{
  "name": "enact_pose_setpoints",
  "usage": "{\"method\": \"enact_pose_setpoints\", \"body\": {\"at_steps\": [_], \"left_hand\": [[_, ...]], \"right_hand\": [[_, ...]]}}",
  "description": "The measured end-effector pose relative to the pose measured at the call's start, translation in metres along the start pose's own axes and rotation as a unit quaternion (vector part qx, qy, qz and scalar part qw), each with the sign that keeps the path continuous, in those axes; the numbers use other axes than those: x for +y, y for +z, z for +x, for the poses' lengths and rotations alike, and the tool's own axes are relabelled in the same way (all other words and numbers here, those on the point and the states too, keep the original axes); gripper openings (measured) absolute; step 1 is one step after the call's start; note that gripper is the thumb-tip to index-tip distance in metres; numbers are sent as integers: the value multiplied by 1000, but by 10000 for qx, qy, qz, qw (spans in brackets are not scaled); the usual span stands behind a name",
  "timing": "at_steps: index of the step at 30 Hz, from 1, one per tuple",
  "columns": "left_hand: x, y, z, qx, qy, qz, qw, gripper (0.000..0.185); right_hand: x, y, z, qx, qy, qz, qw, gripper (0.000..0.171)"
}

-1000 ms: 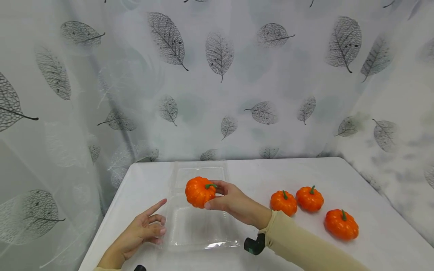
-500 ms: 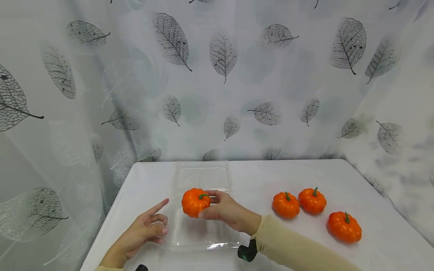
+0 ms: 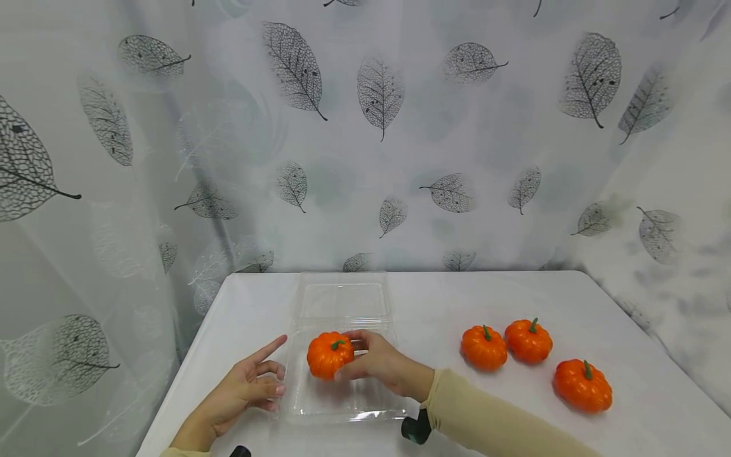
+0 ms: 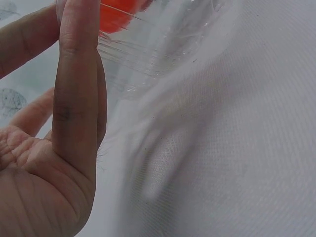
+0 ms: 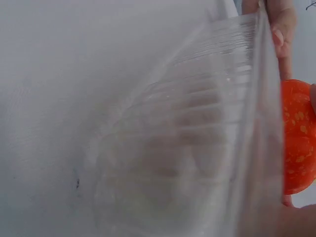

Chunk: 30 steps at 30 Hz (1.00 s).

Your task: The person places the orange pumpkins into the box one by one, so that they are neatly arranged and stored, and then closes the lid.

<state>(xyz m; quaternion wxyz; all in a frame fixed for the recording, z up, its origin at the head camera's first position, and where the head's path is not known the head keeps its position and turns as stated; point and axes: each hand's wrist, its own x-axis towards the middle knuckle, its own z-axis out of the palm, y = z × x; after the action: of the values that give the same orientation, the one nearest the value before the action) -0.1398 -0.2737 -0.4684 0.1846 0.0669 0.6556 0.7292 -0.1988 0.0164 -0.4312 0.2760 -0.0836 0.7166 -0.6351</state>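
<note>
My right hand (image 3: 374, 363) grips a small orange pumpkin (image 3: 329, 355) with a green stem, low inside the near tray of a clear plastic clamshell container (image 3: 342, 406). Part of the same pumpkin (image 5: 298, 138) shows behind the container's ribbed wall (image 5: 197, 148) in the right wrist view. My left hand (image 3: 251, 384) rests on the white table (image 3: 445, 298) at the container's left edge, index finger stretched out, other fingers loosely curled, holding nothing. In the left wrist view its fingers (image 4: 76, 89) lie against the clear rim (image 4: 148, 54).
Three more small orange pumpkins (image 3: 483, 348) (image 3: 528, 341) (image 3: 582, 385) sit on the table to the right. The container's open lid (image 3: 341, 299) lies flat behind the tray. A leaf-printed curtain (image 3: 365, 127) hangs behind and beside the table.
My right hand has lowered the pumpkin down and slightly left into the container's near tray. The left hand has stayed put.
</note>
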Motion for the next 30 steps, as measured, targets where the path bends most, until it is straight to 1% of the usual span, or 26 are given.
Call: {"method": "enact_pose_setpoints", "body": {"at_steps": [6,11,17,21,27,30], "left_hand": [[-2,-1,1,-84,39,-50,9999,92],[-2,-2,1,-77,-1,-45,10000,93],[-1,-2,1,-29,-54,-53,10000,93],[-1,-2,0,-117,5,-87,9999,92],[-1,-2,-1,-181,30,-162,9997,91],[-1,-2,-1,-173,21,-166,9997,91]], "right_hand": [[8,3,0,267,-151,-727,9969,74],[12,3,1,376,-78,-1061,9936,72],[12,5,4,345,-85,-1170,9925,72],[11,6,3,323,-158,-1229,9918,73],[10,5,2,223,-149,-1294,9912,83],[8,5,0,174,-102,-1325,9910,84]]}}
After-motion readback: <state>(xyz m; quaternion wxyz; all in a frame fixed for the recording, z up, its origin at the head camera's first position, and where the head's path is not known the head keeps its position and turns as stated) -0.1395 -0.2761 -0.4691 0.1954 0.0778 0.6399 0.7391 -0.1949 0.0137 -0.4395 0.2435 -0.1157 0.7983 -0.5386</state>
